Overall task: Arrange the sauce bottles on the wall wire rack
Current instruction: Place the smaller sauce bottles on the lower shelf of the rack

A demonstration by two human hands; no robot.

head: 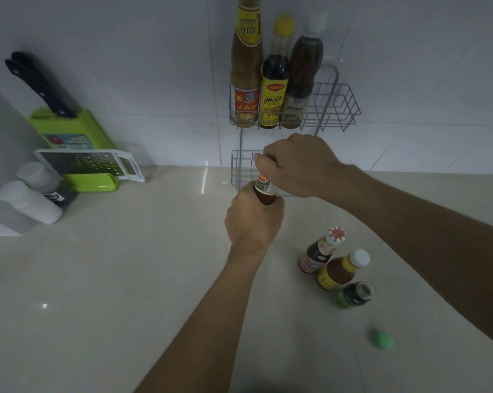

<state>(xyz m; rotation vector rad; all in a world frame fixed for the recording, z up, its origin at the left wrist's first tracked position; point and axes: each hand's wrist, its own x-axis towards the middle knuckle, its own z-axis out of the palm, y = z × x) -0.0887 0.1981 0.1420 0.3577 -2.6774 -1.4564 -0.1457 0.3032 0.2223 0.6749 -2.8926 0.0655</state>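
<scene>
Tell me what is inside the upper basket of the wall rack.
The upper basket holds three sauce bottles upright, side by side in its left part. Its right part shows only bare wire. The bottles' bases are partly hidden by the front wires.

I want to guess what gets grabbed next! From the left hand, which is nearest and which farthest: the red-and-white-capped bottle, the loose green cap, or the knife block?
From the left hand:
1. Red-and-white-capped bottle, on the counter just to its right.
2. Loose green cap, lying farther right and nearer the person.
3. Knife block, far left by the wall.
</scene>
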